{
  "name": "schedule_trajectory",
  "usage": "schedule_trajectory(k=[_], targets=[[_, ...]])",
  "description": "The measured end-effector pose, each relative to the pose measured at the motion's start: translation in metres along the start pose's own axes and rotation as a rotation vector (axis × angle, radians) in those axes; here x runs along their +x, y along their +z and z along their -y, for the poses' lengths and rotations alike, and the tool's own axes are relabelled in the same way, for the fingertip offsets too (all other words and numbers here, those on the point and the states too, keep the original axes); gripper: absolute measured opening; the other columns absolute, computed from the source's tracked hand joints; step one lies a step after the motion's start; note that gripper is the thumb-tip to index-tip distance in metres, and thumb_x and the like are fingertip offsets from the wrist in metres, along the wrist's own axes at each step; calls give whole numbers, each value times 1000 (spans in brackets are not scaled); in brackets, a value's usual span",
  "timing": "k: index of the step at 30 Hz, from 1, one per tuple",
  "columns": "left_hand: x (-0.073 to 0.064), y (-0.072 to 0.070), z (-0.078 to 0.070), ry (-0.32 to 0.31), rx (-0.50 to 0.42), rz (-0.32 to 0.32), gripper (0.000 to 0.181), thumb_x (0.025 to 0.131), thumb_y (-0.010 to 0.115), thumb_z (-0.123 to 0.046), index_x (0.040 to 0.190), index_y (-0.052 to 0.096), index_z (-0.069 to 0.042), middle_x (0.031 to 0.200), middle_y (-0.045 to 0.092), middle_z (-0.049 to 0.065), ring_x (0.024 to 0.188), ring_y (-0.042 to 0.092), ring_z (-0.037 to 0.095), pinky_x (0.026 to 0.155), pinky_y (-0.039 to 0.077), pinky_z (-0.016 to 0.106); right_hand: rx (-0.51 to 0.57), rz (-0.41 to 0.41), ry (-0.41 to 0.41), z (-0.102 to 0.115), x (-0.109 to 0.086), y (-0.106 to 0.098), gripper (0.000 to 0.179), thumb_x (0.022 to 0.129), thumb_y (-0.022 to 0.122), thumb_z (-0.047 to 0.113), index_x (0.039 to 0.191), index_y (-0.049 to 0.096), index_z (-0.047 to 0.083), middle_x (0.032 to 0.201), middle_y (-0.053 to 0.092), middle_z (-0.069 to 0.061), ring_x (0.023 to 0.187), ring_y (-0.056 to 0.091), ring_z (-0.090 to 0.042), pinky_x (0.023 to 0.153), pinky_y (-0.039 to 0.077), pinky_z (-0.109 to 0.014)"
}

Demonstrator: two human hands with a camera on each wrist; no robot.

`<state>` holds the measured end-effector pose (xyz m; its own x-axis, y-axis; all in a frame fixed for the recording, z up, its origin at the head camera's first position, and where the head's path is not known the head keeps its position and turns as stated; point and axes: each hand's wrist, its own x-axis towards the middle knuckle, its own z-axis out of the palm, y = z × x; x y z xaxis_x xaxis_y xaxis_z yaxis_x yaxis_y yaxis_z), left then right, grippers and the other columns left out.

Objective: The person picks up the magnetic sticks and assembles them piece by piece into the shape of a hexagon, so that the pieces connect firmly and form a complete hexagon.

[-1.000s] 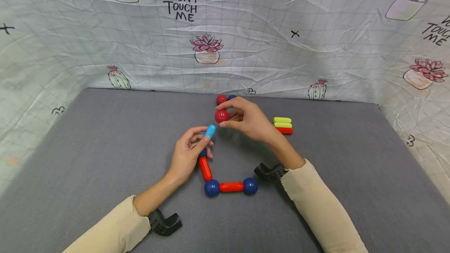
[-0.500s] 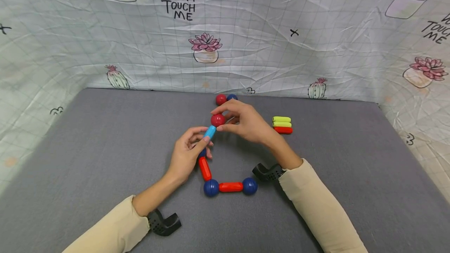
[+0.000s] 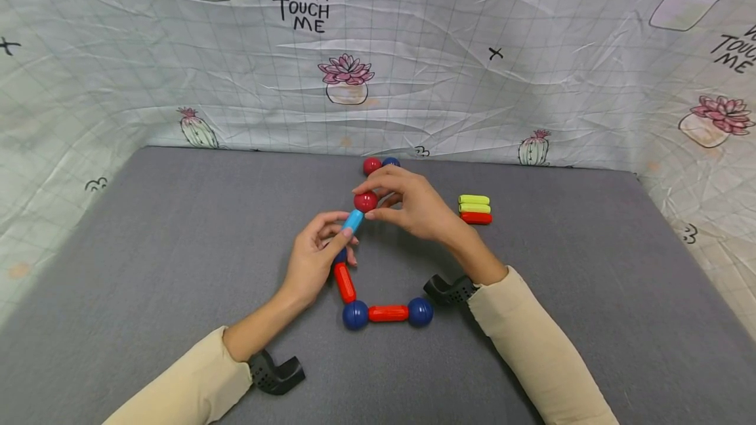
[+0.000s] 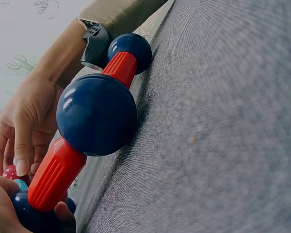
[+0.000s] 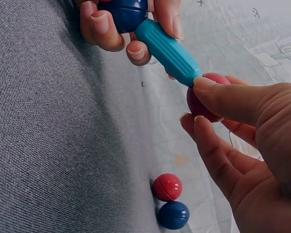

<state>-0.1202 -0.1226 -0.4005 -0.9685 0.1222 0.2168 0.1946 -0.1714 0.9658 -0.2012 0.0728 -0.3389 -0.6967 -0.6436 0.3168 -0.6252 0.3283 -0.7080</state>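
My left hand (image 3: 315,258) grips the joint of a light blue rod (image 3: 353,221) and a dark blue ball (image 5: 128,14), its fingers wrapped about them. A red ball (image 3: 365,201) is pinched between the thumb and fingers of my right hand (image 3: 407,205); it meets the blue rod's far end in the right wrist view. From the held blue ball a red rod (image 4: 56,175) runs down to a second dark blue ball (image 4: 96,114). Another red rod (image 3: 388,313) joins that one to a third dark blue ball (image 3: 420,312) on the right.
Behind my right hand, a loose red ball (image 5: 167,187) and a loose dark blue ball (image 5: 173,215) sit side by side on the grey table (image 3: 207,215). To the right lie two yellow-green rods (image 3: 474,204) and a red rod (image 3: 476,218). A printed cloth (image 3: 413,84) hangs behind.
My right hand has moved the red ball slightly left and down onto the end of the light blue rod. My left hand has stayed nearly still.
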Motion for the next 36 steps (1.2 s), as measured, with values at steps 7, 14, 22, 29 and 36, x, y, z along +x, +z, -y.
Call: schedule_trajectory(k=[7, 14, 22, 29, 36], targets=[[2, -1, 0, 6, -30, 1, 29, 98, 54, -5, 124, 49, 6, 84, 58, 25, 57, 61, 23, 60, 54, 32, 29, 23, 8, 1, 3, -1, 37, 82, 76, 12, 118, 67, 11, 114, 61, 0, 95, 62, -15, 80, 53, -31], [4, 0, 0, -16, -67, -16, 31, 99, 54, -10, 126, 46, 4, 77, 60, 22, 55, 65, 23, 56, 56, 35, 95, 46, 56, 0, 4, 0, 34, 89, 70, 13, 122, 64, 13, 116, 63, 1, 97, 63, -13, 82, 52, -38], [4, 0, 1, 4, -109, -27, 35, 100, 52, -12, 130, 43, 2, 85, 53, 37, 56, 65, 24, 56, 56, 36, 197, 138, 64, 3, 2, 2, 35, 94, 63, 13, 128, 60, 14, 122, 61, 4, 104, 62, -11, 83, 52, -33], [4, 1, 2, -7, -129, -41, 39, 99, 52, -10, 135, 40, -1, 84, 54, 32, 55, 63, 23, 55, 55, 34, 179, 169, 53, 5, 1, 1, 33, 95, 61, 14, 128, 60, 13, 123, 61, 2, 106, 61, -13, 88, 50, -37], [3, 0, 3, -5, -102, -52, 44, 99, 53, -12, 140, 38, -7, 85, 55, 26, 57, 64, 25, 56, 56, 34, 75, 79, 104, 4, -9, -20, 28, 95, 61, 14, 123, 63, 12, 118, 64, 1, 103, 61, -10, 89, 49, -34]])
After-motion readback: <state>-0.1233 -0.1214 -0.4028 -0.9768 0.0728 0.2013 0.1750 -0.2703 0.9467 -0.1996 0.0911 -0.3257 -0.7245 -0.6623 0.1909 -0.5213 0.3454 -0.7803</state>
